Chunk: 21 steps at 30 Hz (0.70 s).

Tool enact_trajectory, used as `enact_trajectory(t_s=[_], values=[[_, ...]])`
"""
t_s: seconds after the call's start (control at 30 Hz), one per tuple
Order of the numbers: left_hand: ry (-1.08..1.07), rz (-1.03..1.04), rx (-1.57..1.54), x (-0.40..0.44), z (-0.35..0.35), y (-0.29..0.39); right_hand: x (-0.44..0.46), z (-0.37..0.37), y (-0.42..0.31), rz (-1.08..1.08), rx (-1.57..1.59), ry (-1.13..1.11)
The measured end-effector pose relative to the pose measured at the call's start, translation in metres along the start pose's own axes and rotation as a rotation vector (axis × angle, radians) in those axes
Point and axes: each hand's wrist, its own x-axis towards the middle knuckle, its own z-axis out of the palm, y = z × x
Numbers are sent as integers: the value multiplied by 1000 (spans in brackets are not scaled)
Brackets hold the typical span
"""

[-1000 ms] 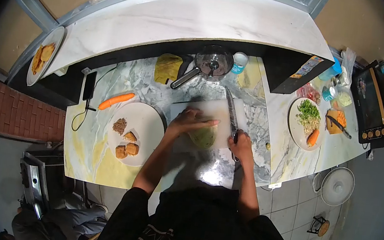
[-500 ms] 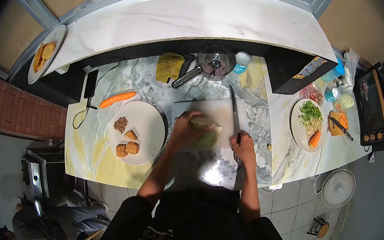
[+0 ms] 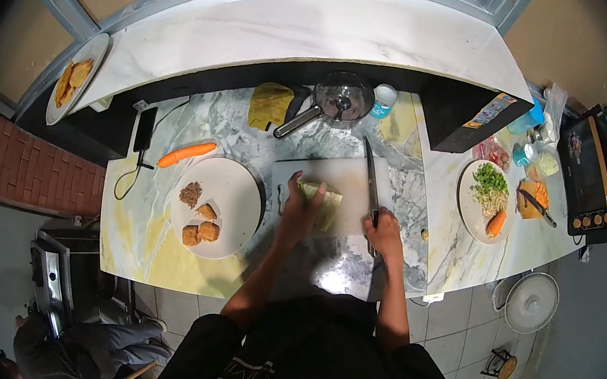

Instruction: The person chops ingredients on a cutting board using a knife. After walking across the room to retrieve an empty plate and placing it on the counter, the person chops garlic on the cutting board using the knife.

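Observation:
My left hand [image 3: 302, 210] is wrapped around a piece of cabbage [image 3: 330, 203], pale green with a lighter side towards me; part of it is behind the fingers. It rests on a light cutting board [image 3: 357, 173]. In my right hand [image 3: 384, 234] is the handle of a long kitchen knife [image 3: 370, 169]. Its dark blade points away from me along the board's right side, apart from the cabbage.
To the left are a large plate [image 3: 225, 240] with fried pieces and brown shreds, and a carrot [image 3: 186, 154]. Behind the board lies a clear-topped pan [image 3: 342, 102] beside a can [image 3: 383, 101]. A plate [image 3: 471, 210] of chopped vegetables and an oven [image 3: 591, 179] stand right. Another person [image 3: 83, 352] is lower left.
The cabbage has been turned in my left hand, and its paler side now shows more. The left hand has shifted slightly right. My right hand and the knife have barely moved.

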Motion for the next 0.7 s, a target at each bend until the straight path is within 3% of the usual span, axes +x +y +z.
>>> enact_trajectory(t_s=[0.17, 0.43, 0.53, 0.7], values=[[32, 39, -103, 2, 2, -1, 0, 1, 0, -7, 5, -5], [82, 108, 40, 9, 12, 7, 3, -6, 5, 7, 16, -104], [81, 41, 146, 11, 12, 16, 3, -9, 13, -71, 46, -87], [77, 39, 182, 13, 17, 13, 3, -19, 15, -10, 138, -127]])
